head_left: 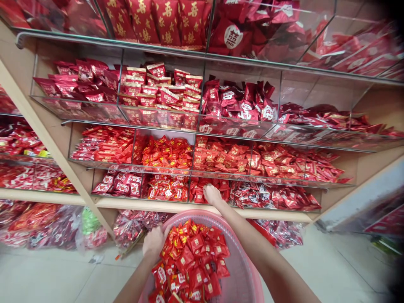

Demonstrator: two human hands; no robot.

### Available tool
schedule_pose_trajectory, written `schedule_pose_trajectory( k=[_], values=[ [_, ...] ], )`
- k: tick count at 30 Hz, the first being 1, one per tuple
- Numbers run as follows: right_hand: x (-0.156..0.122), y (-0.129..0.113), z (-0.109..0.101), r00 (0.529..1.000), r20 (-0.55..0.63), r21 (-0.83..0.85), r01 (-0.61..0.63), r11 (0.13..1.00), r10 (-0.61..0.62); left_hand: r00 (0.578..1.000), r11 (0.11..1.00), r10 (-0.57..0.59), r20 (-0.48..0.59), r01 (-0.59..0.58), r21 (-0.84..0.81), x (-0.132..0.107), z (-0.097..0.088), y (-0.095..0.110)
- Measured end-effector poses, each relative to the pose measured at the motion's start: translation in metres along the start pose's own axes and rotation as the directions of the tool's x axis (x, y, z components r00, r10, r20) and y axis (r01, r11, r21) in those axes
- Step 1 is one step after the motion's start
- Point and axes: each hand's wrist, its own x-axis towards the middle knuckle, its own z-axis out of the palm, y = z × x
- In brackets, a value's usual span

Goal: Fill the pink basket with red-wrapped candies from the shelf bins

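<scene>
A pink plastic basket [243, 273] sits low in front of me, heaped with small red candy packets [192, 256]. My left hand [154, 243] grips the basket's left rim, fingers curled over the edge beside the packets. My right hand [212, 194] reaches forward into the lowest clear bin [208, 191] of the shelf and rests on the red packets there, fingers bent down among them. Whether it holds any packet is hidden.
Clear acrylic bins [164, 155] full of red wrapped sweets line several shelf tiers. A wooden shelf edge [158, 205] runs under the lowest bins. Bulging clear bags of sweets [135, 227] lie on the pale tiled floor [47, 277] below.
</scene>
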Motion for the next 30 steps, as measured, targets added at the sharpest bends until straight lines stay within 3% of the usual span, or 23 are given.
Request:
schedule_pose_trajectory(
  k=[8, 15, 20, 23, 25, 28, 30],
  values=[
    [0.005, -0.009, 0.002, 1.000, 0.016, -0.014, -0.021, 1.000, 0.022, 1.000, 1.000, 0.009, -0.018, -0.009, -0.007, 0.001, 0.002, -0.001],
    [-0.001, -0.007, -0.010, 1.000, -0.001, 0.039, -0.025, 0.999, 0.025, 1.000, 1.000, 0.008, -0.018, -0.008, 0.003, 0.001, 0.001, -0.001],
    [-0.031, 0.000, -0.020, 0.977, -0.191, 0.270, 0.147, 0.952, -0.097, 1.000, 1.000, 0.011, -0.013, -0.010, 0.024, 0.000, -0.001, 0.001],
    [-0.062, 0.006, -0.020, 0.949, -0.298, 0.475, 0.243, 0.846, -0.105, 1.000, 1.000, 0.013, 0.007, -0.013, 0.023, 0.000, -0.002, 0.001],
    [-0.087, 0.011, -0.012, 0.961, -0.271, 0.660, 0.224, 0.717, -0.051, 1.000, 1.000, 0.008, 0.013, -0.008, 0.027, -0.001, -0.003, 0.001],
    [-0.126, 0.024, 0.014, 0.998, -0.037, 0.899, 0.012, 0.437, 0.048, 1.000, 0.999, 0.005, 0.012, -0.005, 0.037, -0.001, -0.004, 0.002],
    [-0.152, 0.036, 0.036, 0.987, 0.133, 0.938, -0.156, 0.310, 0.093, 1.000, 0.999, 0.008, 0.009, -0.009, 0.041, -0.001, -0.005, 0.003]
  ],
)
